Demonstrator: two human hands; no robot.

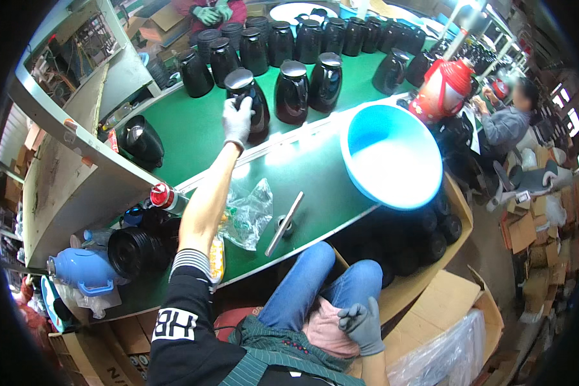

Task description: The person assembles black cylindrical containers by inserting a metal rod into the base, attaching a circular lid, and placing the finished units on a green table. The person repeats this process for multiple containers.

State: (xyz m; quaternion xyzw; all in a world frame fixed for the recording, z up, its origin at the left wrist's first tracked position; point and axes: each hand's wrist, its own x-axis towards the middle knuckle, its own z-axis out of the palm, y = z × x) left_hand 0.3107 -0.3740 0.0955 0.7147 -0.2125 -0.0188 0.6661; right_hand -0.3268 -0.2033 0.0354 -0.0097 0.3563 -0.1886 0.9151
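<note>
My left hand (237, 121), in a grey glove, reaches across the green table and is closed on the handle of a black jug (258, 109) with a silver lid. The jug stands upright on the far strip. Two similar black jugs, one (292, 95) and another (325, 83), stand just to its right. My right hand (364, 327), also gloved in grey, is over my lap beside a pink cloth (330, 328). Its fingers are loosely bent and apart, with nothing visible in them. A flat metal bar (285, 222) and a clear plastic bag (249, 215) lie on the near strip.
Several black jugs (280, 44) line the far side, where another person's gloved hands (212, 14) show. A blue basin (392, 157) and a red jug (442, 90) stand at right. Black parts fill a carton (462, 222) below. A blue jug (83, 269) lies at left.
</note>
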